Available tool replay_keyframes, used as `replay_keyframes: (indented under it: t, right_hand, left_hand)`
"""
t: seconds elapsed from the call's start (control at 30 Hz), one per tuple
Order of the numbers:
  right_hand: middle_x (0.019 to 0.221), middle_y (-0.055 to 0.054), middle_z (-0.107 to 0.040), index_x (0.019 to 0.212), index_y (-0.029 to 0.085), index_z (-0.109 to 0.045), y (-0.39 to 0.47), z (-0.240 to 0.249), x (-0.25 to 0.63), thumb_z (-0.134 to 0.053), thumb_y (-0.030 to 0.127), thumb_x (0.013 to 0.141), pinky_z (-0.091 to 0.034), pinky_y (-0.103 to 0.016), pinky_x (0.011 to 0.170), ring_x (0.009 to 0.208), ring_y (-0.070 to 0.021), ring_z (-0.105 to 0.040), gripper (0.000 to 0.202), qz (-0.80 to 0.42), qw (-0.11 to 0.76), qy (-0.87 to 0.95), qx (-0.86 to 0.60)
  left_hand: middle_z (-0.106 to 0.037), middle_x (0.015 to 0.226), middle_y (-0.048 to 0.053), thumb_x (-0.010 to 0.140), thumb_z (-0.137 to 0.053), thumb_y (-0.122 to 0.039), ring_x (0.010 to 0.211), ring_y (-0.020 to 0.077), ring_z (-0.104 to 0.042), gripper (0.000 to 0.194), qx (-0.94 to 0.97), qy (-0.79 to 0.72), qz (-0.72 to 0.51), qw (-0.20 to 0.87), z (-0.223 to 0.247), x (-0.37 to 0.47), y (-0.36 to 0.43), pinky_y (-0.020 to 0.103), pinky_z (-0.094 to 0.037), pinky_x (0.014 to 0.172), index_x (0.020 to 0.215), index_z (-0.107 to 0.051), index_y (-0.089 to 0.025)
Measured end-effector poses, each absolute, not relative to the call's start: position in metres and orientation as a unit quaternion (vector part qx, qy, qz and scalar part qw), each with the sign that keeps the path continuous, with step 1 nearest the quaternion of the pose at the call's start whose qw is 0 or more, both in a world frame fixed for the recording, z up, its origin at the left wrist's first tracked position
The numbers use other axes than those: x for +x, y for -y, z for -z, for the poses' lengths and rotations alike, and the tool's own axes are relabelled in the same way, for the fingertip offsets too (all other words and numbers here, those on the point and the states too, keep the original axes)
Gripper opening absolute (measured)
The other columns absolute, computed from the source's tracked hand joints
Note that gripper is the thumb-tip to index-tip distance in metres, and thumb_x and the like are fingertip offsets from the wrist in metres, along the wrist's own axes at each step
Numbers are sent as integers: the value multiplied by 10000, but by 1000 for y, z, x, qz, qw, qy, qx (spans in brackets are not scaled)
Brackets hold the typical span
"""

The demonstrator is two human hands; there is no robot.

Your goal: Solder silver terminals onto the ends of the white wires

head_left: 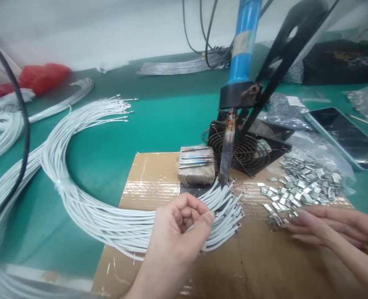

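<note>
My left hand (184, 232) lies over a bundle of white cables (109, 220), thumb and forefinger pinched together near the cable ends. What sits in that pinch is too small to make out. The cables curve in from the left, and their tipped ends (233, 216) fan out on the cardboard. On the right, my right hand (333, 236) has its fingers stretched out, the tips at the near edge of a pile of small shiny metal clips (308, 182). Above the cable ends, the metal nozzle (227, 153) of a blue-handled hot-air tool (244, 41) points down.
A stone-like block (196, 176) bearing several thin metal rods stands left of the nozzle. Behind it is a black fan (249, 151). Cardboard (152, 178) covers part of the green table (159, 120). A phone (349, 133) lies at right; a black cord (23, 124) hangs at left.
</note>
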State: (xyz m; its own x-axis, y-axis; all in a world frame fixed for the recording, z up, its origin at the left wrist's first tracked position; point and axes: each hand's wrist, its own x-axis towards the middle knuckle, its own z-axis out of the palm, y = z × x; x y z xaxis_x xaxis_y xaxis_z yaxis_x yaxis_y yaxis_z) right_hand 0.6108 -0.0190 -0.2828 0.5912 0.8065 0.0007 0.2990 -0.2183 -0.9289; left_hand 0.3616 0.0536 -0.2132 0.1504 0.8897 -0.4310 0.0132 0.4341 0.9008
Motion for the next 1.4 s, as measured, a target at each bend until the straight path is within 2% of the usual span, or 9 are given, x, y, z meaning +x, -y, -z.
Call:
replay_keyframes:
  t: [0.07,0.13,0.3,0.43,0.5,0.67,0.77,0.93,1.4]
  right_hand:
    - [818,-59,-821,939,302,-758,19,277,603,-897,447,733,-631,-99,708,692,-200,-806,287,-285,487,358,-744]
    - [795,-47,-811,977,298,-743,16,271,590,-886,468,743,-634,-93,683,660,-186,-796,322,-292,478,377,-737]
    - [633,7,-751,859,264,-791,4,260,552,-834,464,804,-619,-100,546,517,-147,-738,212,-288,511,429,-687]
    - [690,-22,-788,894,251,-834,-7,254,533,-802,407,837,-625,-124,570,577,-176,-773,169,-335,511,471,-637]
    - [669,-18,-769,881,252,-831,-10,251,528,-803,403,837,-610,-116,551,570,-163,-754,159,-368,510,455,-630]
    - [671,16,-726,966,298,-832,-12,249,523,-815,359,829,-560,-90,532,574,-122,-692,151,-437,499,433,-611]
    - [771,-10,-766,929,286,-841,-15,250,521,-822,357,821,-560,-113,512,602,-138,-700,131,-437,502,439,-604]
    - [892,-2,-800,986,334,-849,-19,249,522,-799,333,866,-605,-118,656,763,-157,-776,129,-434,503,463,-586]
    - [830,-4,-769,910,324,-848,-20,246,522,-780,380,874,-592,-124,574,712,-156,-759,95,-438,482,468,-597]
  left_hand:
    - [-512,550,-62,754,-773,-283,497,69,-388,187,403,-553,-347,642,213,363,-54,201,-275,492,704,-642,-160]
    - [-551,559,-44,751,-776,-272,511,78,-420,177,402,-553,-350,641,212,363,-55,202,-286,496,704,-648,-161]
    - [-573,601,-29,757,-779,-261,491,64,-299,169,409,-555,-348,636,216,362,-56,230,-194,464,695,-652,-167]
    - [-688,810,57,752,-757,-297,578,105,-455,164,427,-560,-363,610,221,363,-56,256,-213,483,675,-672,-180]
    - [-681,790,58,747,-741,-319,619,131,-500,167,432,-567,-361,602,223,364,-56,256,-245,507,673,-672,-187]
    - [-675,843,59,762,-717,-325,596,118,-450,159,456,-562,-310,617,224,359,-60,269,-317,559,710,-657,-187]
    - [-675,868,51,791,-707,-299,578,103,-403,137,458,-549,-309,627,222,359,-59,264,-292,542,730,-658,-187]
    - [-673,795,31,737,-709,-272,545,91,-343,137,443,-583,-333,594,214,367,-56,268,-247,518,674,-622,-187]
    - [-627,755,24,742,-644,-328,527,99,-323,148,496,-595,-271,572,219,365,-59,282,-245,512,677,-609,-199]
